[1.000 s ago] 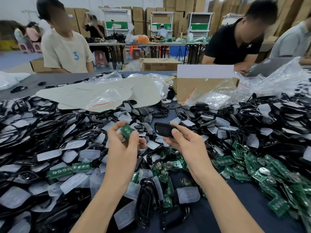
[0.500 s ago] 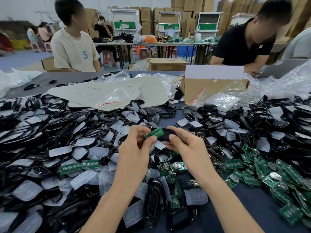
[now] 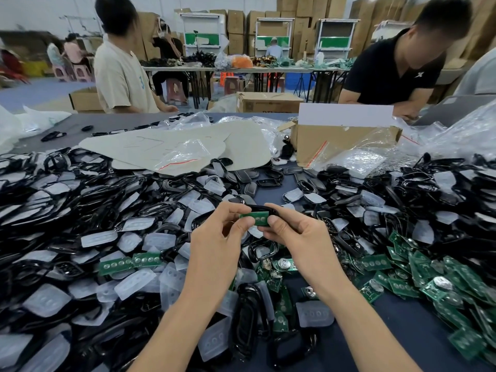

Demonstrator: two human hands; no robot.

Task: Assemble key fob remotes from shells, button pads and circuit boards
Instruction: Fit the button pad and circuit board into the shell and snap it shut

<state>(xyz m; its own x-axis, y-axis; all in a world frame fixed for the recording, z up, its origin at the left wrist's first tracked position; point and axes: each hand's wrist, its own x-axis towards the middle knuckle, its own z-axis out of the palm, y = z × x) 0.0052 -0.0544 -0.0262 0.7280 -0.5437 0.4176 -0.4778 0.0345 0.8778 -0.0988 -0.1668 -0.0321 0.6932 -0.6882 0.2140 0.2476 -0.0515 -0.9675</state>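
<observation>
Pinching the left end of the small green circuit board (image 3: 256,218) between the thumb and first finger of the left hand (image 3: 214,242). Gripping the black shell (image 3: 259,208) with the right hand (image 3: 300,237), pressing the thumb on the right end of the board and curling the fingers round behind the shell. Holding both hands up close together, nearly touching, with the forearms coming in from the bottom edge and leaning toward each other.

Keeping the board flat against the shell, its long side running left to right, the same way as the long side of the shell. Turning the face with the little round dots toward the camera. Holding both up above the table (image 3: 402,334), on the near side of the brown cardboard box (image 3: 346,140), a bit to the left of it and well apart from it.

Seeing loose shells (image 3: 67,189) piling up to the near left of the box, with clear button pads (image 3: 99,237) mixing in among them. Seeing a heap of spare boards (image 3: 429,277) to the near right of the box. Seeing a pale flat sheet (image 3: 161,146) and clear plastic bags (image 3: 185,154) lying just left of the box. Seeing one person in a black shirt (image 3: 394,73) bending over behind the box, and another in a pale shirt (image 3: 120,76) standing far to the left of it.
</observation>
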